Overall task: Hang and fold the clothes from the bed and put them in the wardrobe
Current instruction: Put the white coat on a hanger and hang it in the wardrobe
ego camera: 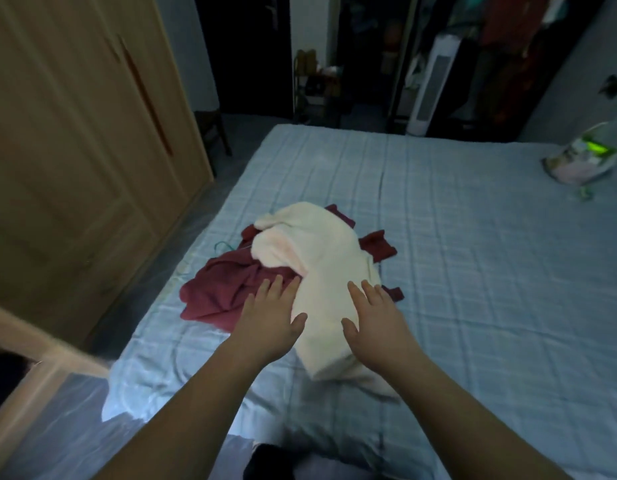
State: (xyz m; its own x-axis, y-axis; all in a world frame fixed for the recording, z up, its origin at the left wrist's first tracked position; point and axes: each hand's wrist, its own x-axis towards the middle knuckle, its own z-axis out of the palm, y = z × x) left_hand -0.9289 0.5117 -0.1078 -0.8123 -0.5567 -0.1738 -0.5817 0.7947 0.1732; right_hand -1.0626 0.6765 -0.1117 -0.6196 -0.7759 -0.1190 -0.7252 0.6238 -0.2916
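Note:
A cream fleece garment (321, 265) lies in a heap on top of a crumpled maroon garment (224, 285) on the blue checked bed (473, 271). A thin green hanger hook (221, 244) pokes out at the pile's left edge. My left hand (269, 317) reaches over the pile with straight fingers, where maroon meets cream. My right hand (376, 317) stretches flat over the cream garment's right side. Neither hand grips cloth. The wooden wardrobe (75, 150) stands at the left with its doors closed.
A plastic bag (577, 161) with light contents sits at the bed's far right. Beyond the bed stand a white tower fan (430, 84), a small shelf rack (310, 88) and hanging clothes in a dark alcove. A narrow floor strip separates bed and wardrobe.

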